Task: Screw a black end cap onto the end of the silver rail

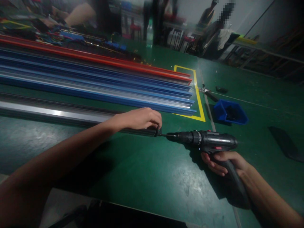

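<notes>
My right hand [220, 163] is wrapped round the handle of a black power drill [213, 141] that points left. Its thin bit reaches a small black end piece [157, 131] at the right end of a dark metal profile [90, 117]. My left hand [144, 118] lies over that end, fingers bent down on the end piece; the fingertips are partly hidden. Behind the profile lie long blue profiles [118, 88] and red profiles [118, 61], side by side on the green table [147, 171].
A blue bin [230, 111] with dark contents stands right of the yellow tape outline [200, 106]. Pliers [210, 94] lie behind it, and a dark flat object [283, 141] at the right. A clear bottle [149, 34] and another person's arm [80, 14] are at the back.
</notes>
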The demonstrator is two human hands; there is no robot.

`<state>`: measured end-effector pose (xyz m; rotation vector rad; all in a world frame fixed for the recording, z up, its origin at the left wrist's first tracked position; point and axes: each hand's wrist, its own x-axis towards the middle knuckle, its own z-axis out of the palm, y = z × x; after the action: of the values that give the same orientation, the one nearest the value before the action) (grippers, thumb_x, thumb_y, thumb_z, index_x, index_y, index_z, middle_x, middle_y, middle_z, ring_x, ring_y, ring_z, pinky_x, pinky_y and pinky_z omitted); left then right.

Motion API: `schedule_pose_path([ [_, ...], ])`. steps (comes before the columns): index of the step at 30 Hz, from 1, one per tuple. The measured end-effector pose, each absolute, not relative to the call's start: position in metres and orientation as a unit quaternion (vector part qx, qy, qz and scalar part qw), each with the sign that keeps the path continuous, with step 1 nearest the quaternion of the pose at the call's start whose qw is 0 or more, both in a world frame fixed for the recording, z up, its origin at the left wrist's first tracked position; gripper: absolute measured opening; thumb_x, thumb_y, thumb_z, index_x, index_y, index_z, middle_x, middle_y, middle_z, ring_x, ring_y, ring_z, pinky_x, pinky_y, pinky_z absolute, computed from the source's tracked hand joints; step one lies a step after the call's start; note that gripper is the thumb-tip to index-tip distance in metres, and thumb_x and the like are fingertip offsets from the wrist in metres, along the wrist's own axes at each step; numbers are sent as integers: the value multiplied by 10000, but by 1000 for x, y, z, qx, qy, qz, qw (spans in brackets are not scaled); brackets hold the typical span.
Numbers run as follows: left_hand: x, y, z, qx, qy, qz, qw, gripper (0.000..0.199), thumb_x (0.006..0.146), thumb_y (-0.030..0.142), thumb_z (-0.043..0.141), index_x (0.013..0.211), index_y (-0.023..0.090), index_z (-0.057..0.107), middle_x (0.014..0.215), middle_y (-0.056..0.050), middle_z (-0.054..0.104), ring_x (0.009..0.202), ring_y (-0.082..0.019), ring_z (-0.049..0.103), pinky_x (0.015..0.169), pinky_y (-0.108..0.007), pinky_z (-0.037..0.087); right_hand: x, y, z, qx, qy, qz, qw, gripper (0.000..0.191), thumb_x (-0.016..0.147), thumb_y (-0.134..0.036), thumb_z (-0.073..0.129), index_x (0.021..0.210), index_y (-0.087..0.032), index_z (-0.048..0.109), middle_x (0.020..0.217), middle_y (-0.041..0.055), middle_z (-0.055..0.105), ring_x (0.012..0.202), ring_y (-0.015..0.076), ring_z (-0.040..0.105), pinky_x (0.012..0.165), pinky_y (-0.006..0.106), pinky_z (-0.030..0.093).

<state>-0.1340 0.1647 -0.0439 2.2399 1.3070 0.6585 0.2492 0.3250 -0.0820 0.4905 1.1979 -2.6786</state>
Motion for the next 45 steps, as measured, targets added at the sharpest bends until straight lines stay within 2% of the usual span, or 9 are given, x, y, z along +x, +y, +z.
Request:
schedule_pose_path([
  [15,-134,164,-44,817,481,225,224,203,957,99,567,935,193,745,992,-34,725,888,-133,670,802,-235,462,247,326,-84,138,392,-905,93,308,895,-260,696,1075,-17,753,899,126,698,556,86,621,560,206,570],
  [24,-134,164,-43,816,485,221,224,200,954,93,572,942,196,743,997,-20,720,887,-123,664,800,-230,457,248,326,-83,154,398,-899,95,282,892,-253,700,1047,-26,762,866,101,690,507,54,572,531,179,559],
  [45,-134,164,-43,816,484,223,225,188,958,109,574,926,196,738,986,-26,723,885,-131,665,808,-229,464,249,324,-80,188,400,-893,89,265,847,-266,743,984,-41,773,790,80,681,445,49,528,479,176,532],
])
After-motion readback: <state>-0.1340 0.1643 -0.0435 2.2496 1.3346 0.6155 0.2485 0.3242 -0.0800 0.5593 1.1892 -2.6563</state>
